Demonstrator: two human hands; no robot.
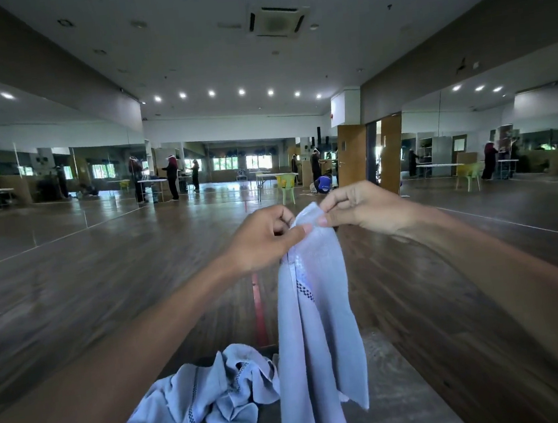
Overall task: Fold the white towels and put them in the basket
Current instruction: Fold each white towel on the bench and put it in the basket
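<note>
A white towel (317,328) is held up at its top edge, pinched between thumb and fingers of the left hand (263,240) and the right hand (367,209). Its lower end is cut off by the frame. More towels (200,395) lie crumpled below on a dark surface (392,416), partly hidden.

We have one wide view from the person's head, facing forward over the hall floor (106,281), close above the outstretched arms.

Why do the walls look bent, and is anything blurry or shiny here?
Head view: the wide-angle lens bows walls and ceiling; ceiling spotlights glare and reflect off the glossy floor; the held towel and both hands, left hand, right hand, look fairly sharp; distant people are soft.
</note>
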